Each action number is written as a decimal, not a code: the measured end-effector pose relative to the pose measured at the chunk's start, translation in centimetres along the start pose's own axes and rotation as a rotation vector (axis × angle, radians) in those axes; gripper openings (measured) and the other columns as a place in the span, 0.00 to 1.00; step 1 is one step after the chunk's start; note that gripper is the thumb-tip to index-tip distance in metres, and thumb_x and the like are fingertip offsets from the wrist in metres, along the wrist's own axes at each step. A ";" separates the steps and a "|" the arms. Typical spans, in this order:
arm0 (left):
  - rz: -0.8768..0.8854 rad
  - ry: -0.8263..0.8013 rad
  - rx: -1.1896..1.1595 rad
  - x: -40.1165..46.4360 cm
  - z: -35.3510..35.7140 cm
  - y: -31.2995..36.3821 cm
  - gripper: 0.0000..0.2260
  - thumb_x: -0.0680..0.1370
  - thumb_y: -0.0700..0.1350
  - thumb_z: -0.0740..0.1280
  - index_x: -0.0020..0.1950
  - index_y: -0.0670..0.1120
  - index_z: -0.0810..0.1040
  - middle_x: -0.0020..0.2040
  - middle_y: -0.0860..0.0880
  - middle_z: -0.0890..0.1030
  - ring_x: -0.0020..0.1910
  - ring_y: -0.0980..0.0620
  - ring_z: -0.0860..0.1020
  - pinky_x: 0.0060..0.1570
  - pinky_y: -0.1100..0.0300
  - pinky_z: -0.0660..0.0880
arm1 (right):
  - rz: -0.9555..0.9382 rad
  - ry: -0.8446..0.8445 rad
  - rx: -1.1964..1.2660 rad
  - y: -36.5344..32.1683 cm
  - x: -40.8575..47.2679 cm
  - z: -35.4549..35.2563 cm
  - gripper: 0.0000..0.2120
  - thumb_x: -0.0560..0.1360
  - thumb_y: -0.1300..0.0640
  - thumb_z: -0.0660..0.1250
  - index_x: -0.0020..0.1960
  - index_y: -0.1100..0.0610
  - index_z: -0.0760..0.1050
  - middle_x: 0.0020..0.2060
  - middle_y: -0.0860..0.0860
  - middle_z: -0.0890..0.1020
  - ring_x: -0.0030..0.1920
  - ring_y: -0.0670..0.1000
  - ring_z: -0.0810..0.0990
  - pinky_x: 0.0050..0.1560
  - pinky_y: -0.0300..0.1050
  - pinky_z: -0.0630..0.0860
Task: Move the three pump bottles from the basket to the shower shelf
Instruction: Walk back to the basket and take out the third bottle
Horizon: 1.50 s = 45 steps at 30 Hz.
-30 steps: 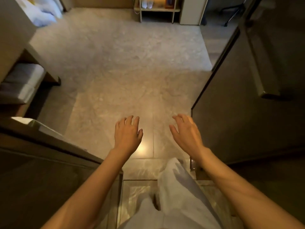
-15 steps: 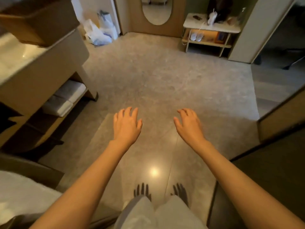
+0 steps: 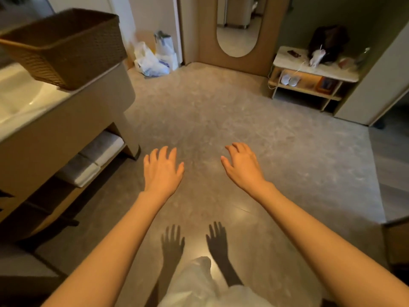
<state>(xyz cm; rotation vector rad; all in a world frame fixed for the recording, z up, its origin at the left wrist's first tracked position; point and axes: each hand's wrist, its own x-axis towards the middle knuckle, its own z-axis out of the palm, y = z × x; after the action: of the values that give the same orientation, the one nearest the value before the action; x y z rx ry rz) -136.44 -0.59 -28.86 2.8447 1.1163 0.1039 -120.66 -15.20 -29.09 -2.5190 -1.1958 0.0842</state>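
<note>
Basket (image 3: 66,47) first: the brown woven one sits on the vanity counter (image 3: 73,107) at your upper left, at the corner beside the white sink basin (image 3: 20,94), and it looks tilted from this angle. You cannot see inside it from here, so the pump bottles are not visible; whether they are in it cannot be told. Below the counter, an open shelf holds folded white towels (image 3: 93,158) laid side by side.

The floor (image 3: 210,120) is grey, mottled tile with a bright glare spot near your feet. Across the room, white plastic bags (image 3: 155,58) lean in the corner by a wooden panel carrying an oval mirror (image 3: 238,27). To the right of that stands a low wooden bench (image 3: 309,72) with a pale top; a dark bag (image 3: 327,43) and a few small items lie on it, and a pair of white slippers (image 3: 290,80) rests on its lower shelf. The shower shelf is not in sight.

Your left hand (image 3: 162,171) is stretched out in front of you, palm down, fingers loosely spread, holding nothing and touching nothing. Your right hand (image 3: 243,167) is out beside it, well apart, palm down with the fingers slightly curled and parted, also empty. Both hover over bare floor, well clear of the basket, and their shadows (image 3: 194,242) fall on the tile just above your light-coloured trousers (image 3: 199,284)
</note>
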 end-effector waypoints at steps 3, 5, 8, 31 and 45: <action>0.003 -0.008 0.017 6.1 -0.8 -1.4 0.25 0.79 0.55 0.57 0.73 0.46 0.63 0.73 0.42 0.66 0.71 0.40 0.63 0.69 0.44 0.60 | -0.017 0.021 0.015 -1.1 6.4 -0.1 0.22 0.79 0.50 0.58 0.68 0.61 0.69 0.67 0.60 0.72 0.70 0.60 0.66 0.69 0.54 0.63; -0.012 -0.041 0.029 9.6 -0.8 -2.3 0.25 0.79 0.55 0.56 0.74 0.46 0.63 0.73 0.43 0.66 0.71 0.40 0.62 0.69 0.44 0.59 | -0.012 -0.007 0.019 -1.2 10.1 0.7 0.22 0.79 0.49 0.58 0.68 0.61 0.69 0.67 0.60 0.72 0.69 0.61 0.66 0.69 0.54 0.63; -0.034 -0.059 0.045 14.9 -0.3 -4.0 0.25 0.79 0.55 0.56 0.74 0.46 0.62 0.73 0.43 0.65 0.71 0.40 0.62 0.70 0.44 0.60 | -0.017 -0.069 0.025 -1.1 15.6 2.5 0.22 0.79 0.49 0.58 0.68 0.60 0.69 0.66 0.60 0.73 0.69 0.61 0.67 0.69 0.53 0.64; -0.507 0.295 0.118 54.3 -9.8 -19.0 0.22 0.78 0.54 0.57 0.70 0.46 0.66 0.70 0.43 0.69 0.69 0.42 0.65 0.68 0.45 0.61 | -0.580 -0.093 0.134 -16.2 69.2 3.0 0.23 0.80 0.47 0.57 0.72 0.54 0.66 0.72 0.55 0.69 0.71 0.56 0.66 0.71 0.54 0.65; -0.816 0.248 0.090 68.2 -13.1 -35.5 0.25 0.79 0.57 0.56 0.73 0.47 0.64 0.73 0.43 0.65 0.72 0.41 0.62 0.71 0.44 0.59 | -0.936 -0.128 0.315 -34.1 87.9 7.5 0.20 0.79 0.51 0.58 0.69 0.58 0.68 0.66 0.56 0.73 0.68 0.55 0.67 0.68 0.50 0.64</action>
<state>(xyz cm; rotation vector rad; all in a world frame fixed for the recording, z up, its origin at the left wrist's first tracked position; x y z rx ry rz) -111.74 72.54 -17.23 2.2425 2.2652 0.3536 -91.00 73.67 -16.27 -1.5138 -2.0856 0.1777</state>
